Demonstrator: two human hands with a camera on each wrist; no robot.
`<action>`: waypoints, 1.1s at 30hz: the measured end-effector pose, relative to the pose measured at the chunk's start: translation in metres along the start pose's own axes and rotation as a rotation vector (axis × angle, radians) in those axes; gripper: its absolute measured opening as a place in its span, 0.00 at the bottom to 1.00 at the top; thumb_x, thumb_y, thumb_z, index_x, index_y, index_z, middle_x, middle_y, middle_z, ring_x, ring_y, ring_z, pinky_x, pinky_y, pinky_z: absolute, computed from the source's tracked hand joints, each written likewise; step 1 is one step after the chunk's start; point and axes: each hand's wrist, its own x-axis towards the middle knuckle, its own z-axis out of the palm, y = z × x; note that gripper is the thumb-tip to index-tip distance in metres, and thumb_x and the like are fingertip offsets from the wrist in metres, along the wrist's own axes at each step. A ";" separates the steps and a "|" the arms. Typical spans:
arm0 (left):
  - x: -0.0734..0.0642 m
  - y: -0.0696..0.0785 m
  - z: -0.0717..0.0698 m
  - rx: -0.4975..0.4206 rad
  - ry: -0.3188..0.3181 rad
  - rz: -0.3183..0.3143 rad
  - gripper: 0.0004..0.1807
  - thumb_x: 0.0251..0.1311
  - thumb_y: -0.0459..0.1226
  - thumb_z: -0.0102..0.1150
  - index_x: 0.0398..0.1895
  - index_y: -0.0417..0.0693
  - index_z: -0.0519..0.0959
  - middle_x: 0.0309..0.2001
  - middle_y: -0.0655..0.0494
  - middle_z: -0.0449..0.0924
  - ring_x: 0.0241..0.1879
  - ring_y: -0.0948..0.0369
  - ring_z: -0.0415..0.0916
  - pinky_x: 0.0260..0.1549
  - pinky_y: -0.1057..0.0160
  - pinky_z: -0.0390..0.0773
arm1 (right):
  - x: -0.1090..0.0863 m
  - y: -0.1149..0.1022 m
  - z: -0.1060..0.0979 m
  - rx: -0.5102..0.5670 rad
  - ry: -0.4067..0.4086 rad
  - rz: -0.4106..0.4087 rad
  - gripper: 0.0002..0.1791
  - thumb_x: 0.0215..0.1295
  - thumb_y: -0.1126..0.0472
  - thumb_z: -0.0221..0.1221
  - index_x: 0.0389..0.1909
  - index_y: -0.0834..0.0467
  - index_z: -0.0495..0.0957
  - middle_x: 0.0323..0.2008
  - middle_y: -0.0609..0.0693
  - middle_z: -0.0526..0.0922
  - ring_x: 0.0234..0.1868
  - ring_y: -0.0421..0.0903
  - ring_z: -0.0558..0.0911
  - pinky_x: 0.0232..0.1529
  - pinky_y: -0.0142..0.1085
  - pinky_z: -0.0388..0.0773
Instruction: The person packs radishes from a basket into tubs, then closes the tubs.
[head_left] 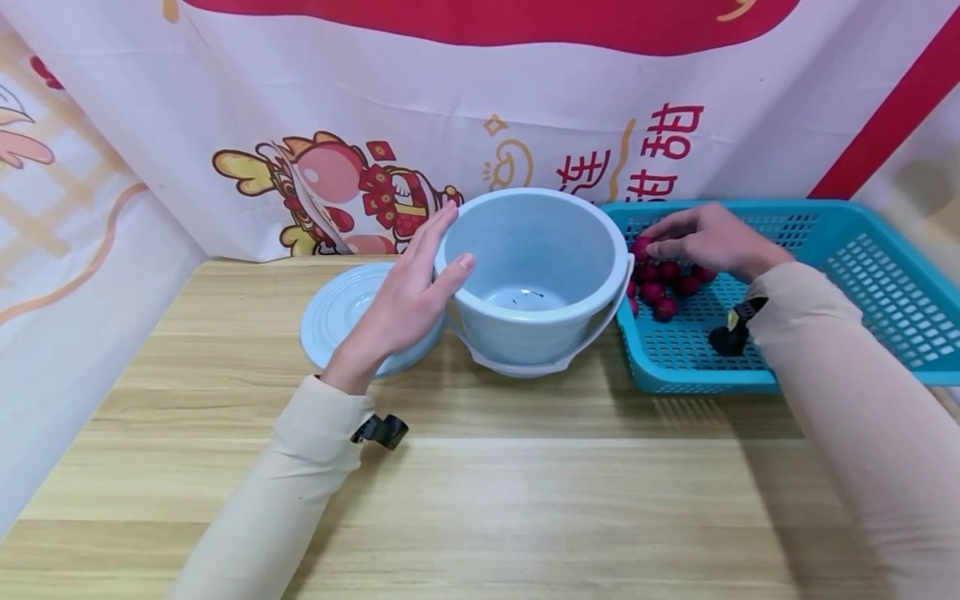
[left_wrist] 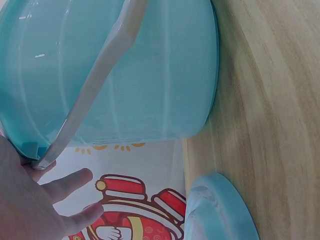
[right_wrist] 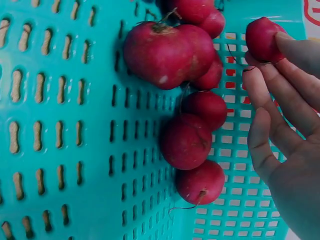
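Note:
A light blue bucket [head_left: 525, 333] stands upright on the table, its white handle [left_wrist: 95, 85] hanging down along the side. Inside, a few small dark bits lie on its floor. My left hand [head_left: 408, 296] rests against the bucket's left rim with fingers extended. At the right, my right hand [head_left: 723, 242] is over a teal plastic basket [head_left: 705, 382]. Between thumb and fingers it pinches a red radish [right_wrist: 265, 40], raised off the others. Several more radishes [right_wrist: 186, 141] are gathered at the basket's left end.
A round light blue lid [head_left: 330, 312] lies on the wooden table [head_left: 525, 508], left of the bucket and partly behind my left hand. The basket stands close to the bucket's right side. A printed curtain [head_left: 360, 92] hangs directly behind everything.

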 end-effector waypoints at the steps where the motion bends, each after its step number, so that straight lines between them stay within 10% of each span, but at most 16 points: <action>1: 0.000 0.000 0.000 0.000 0.000 0.000 0.42 0.76 0.59 0.45 0.88 0.62 0.47 0.88 0.66 0.42 0.87 0.57 0.44 0.81 0.32 0.52 | -0.001 -0.001 0.000 0.014 0.007 0.004 0.33 0.75 0.40 0.61 0.74 0.52 0.74 0.70 0.61 0.77 0.66 0.61 0.73 0.62 0.58 0.78; 20: 0.000 -0.001 0.000 0.007 0.002 -0.004 0.42 0.76 0.61 0.44 0.88 0.64 0.47 0.88 0.66 0.42 0.87 0.58 0.44 0.81 0.33 0.52 | -0.017 -0.027 -0.009 0.234 0.281 -0.107 0.32 0.71 0.38 0.65 0.72 0.46 0.78 0.64 0.45 0.83 0.56 0.43 0.80 0.44 0.24 0.82; 33: 0.000 -0.002 0.000 0.007 0.001 -0.002 0.42 0.76 0.61 0.43 0.88 0.65 0.47 0.88 0.66 0.42 0.87 0.58 0.43 0.81 0.33 0.52 | -0.033 -0.078 0.000 0.283 0.381 -0.236 0.28 0.68 0.40 0.67 0.67 0.43 0.82 0.65 0.46 0.84 0.58 0.40 0.80 0.50 0.24 0.80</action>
